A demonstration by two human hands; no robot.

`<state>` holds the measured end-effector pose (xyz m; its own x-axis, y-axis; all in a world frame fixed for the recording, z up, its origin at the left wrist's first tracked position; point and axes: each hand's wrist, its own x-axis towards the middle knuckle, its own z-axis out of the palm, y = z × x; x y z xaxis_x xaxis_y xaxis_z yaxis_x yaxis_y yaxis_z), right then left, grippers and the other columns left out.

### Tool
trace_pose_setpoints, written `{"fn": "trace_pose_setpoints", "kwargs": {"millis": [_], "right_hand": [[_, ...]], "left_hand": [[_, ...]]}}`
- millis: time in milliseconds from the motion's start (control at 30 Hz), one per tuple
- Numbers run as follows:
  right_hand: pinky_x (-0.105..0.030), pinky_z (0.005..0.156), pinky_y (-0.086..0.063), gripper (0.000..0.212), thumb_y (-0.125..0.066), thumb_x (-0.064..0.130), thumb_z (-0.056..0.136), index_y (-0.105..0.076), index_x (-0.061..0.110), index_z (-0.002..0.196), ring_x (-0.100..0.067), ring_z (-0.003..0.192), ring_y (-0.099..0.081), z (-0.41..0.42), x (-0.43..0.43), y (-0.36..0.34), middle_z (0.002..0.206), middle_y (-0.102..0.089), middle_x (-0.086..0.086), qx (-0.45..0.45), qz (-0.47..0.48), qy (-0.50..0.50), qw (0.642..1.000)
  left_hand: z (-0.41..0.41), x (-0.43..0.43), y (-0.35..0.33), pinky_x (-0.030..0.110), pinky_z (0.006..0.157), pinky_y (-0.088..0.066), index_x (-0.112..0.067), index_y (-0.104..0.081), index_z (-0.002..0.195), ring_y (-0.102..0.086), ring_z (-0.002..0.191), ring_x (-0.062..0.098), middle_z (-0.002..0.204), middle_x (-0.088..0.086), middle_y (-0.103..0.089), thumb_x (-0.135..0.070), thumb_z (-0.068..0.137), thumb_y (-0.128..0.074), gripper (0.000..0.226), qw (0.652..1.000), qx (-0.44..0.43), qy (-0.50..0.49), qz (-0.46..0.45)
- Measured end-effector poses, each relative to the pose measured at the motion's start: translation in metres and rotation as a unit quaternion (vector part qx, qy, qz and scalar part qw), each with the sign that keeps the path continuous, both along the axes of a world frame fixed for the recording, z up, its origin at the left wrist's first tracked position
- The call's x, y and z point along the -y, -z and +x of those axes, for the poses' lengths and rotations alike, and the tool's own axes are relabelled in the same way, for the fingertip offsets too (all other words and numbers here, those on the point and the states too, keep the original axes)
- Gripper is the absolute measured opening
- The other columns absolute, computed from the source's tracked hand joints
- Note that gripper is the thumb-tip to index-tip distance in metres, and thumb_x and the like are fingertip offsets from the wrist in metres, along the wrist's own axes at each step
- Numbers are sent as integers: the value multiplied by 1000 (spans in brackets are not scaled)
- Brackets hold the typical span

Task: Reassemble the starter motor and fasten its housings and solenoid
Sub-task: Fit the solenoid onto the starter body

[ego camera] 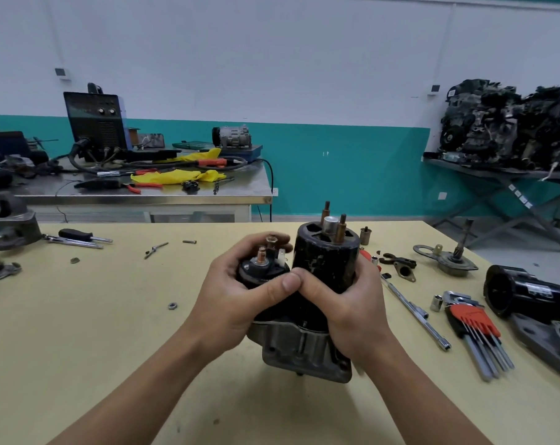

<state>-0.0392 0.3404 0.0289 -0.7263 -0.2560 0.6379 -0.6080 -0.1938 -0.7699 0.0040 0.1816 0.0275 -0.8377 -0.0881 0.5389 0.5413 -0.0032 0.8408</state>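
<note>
**Two-handed hold, studs up**

My left grip [240,300] was curled round the solenoid [259,268] and my right grip [346,306] round the black yoke [326,255], thumbs touching between them. The starter motor [304,348] stood upright, grey nose end down, midway along the counter's [111,316] near edge; I couldn't tell whether it rested or hung just clear. I judged it heavy, rigid and slick on the paint, so best held low round both cylinders, never by the copper studs [326,213]. Hex keys [474,319] lay toward the right edge.

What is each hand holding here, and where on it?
The starter motor: left hand round its solenoid, right hand round its black housing.
</note>
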Motion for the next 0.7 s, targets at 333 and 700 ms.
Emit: {"fn": "trace_pose_setpoints", "kwargs": {"millis": [333,700], "right_hand": [[-36,71,-62,35,-80,49,65,-69,31,93,-17,87,-73,-4,0,4,91,-75,3,44,11,29,999],[-29,70,-60,35,-79,48,64,-69,31,93,-18,88,-73,0,1,4,91,-74,3,36,11,28,999]], "left_hand": [[6,134,-19,32,89,-50,-31,-64,124,-62,104,13,116,-9,-66,-32,76,-85,53,804,296,-256,-447],[-26,156,43,31,84,-52,-23,-73,111,-61,91,18,98,-4,-69,-34,86,-73,27,726,354,-337,-484]]}}
